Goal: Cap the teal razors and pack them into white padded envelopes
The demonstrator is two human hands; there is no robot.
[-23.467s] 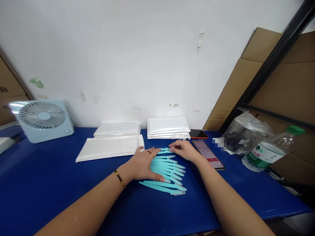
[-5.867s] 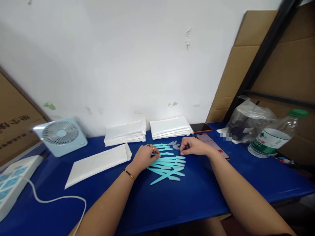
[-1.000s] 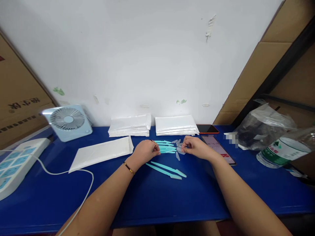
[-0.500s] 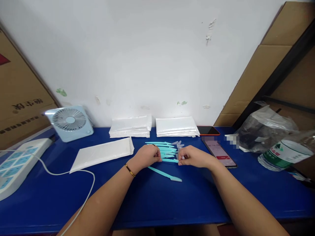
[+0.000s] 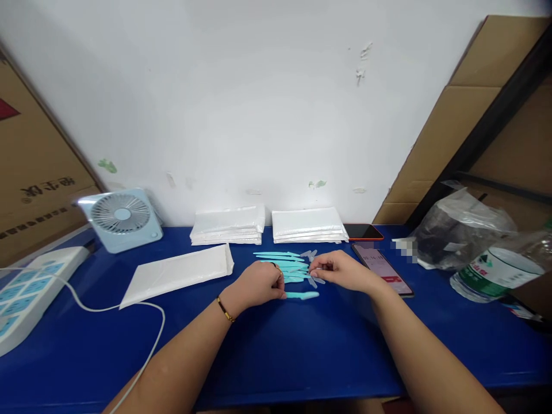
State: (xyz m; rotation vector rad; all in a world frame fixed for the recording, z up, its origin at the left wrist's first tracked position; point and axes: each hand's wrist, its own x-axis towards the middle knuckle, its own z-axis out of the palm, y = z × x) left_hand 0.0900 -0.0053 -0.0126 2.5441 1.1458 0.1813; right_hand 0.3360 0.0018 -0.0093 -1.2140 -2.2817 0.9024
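My left hand (image 5: pixel 263 284) is closed, pinching the handle of a turquoise eyebrow razor (image 5: pixel 304 295) whose blade end points right. Just beyond it, several more turquoise razors (image 5: pixel 280 259) lie side by side in a loose row, partly hidden by my fingers. At the row's right end is a scatter of small clear blade caps (image 5: pixel 318 280). There, my right hand (image 5: pixel 334 269) has thumb and fingers pinched together over the caps, seemingly on one of them; the fingertips hide most of it.
Two stacks of white packets (image 5: pixel 228 224) stand by the wall, and a single white packet (image 5: pixel 176 273) lies left. Two phones (image 5: pixel 382 267) rest at right, near a plastic bottle (image 5: pixel 495 273) and a bagged item (image 5: pixel 461 230). A fan (image 5: pixel 123 221), power strip (image 5: pixel 38 287) and white cable (image 5: pixel 161 322) are left.
The razor that lay loose in front is now in my left hand. The one held between both hands has been let go among the row. My right hand has moved slightly back to the caps.
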